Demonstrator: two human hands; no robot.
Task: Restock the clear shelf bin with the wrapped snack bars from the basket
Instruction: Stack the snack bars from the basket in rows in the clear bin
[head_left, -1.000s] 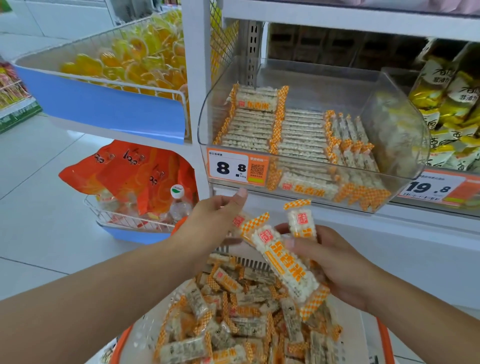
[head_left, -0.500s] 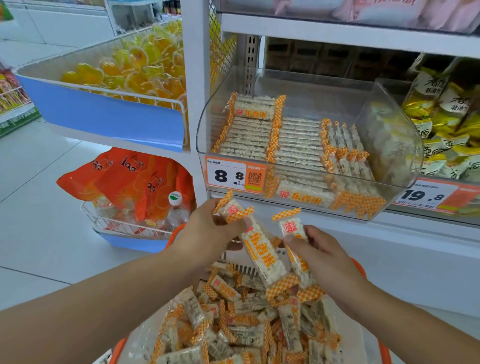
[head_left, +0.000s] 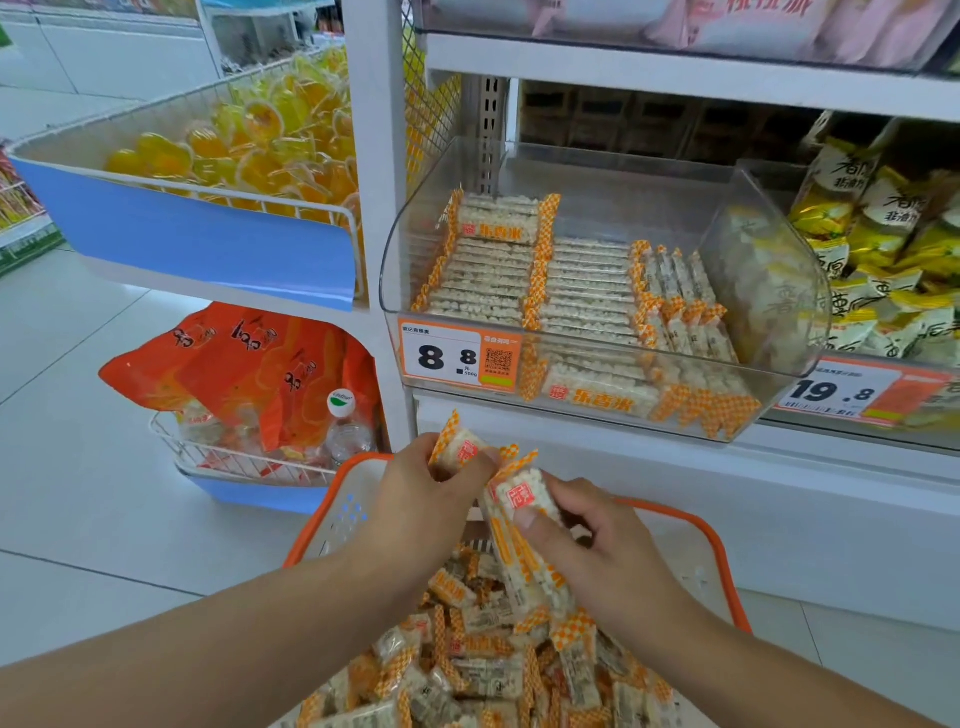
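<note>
Head view: clear shelf bin (head_left: 769, 415) already holds neat rows of snack bars (head_left: 493, 275) but has room at the back. Basket (head_left: 722, 561) below is heaped, so most restocking looks left. Left hand (head_left: 415, 499) pinches one bar (head_left: 460, 449); right hand (head_left: 597, 551) grips a couple of bars (head_left: 524, 545), both over the basket, below the bin.

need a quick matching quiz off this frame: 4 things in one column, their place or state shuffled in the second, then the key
Things
1. left hand
2. right hand
3. clear shelf bin
4. basket

Places or states
A. on the shelf, bars lined up in rows, price tag reading 8.8 on its front
B. below the hands, orange rim, loose bars piled inside
C. grips a small bar at its upper end
D. holds several bars bunched together, thumb across the top one

Pairs: 1-C, 2-D, 3-A, 4-B
</note>
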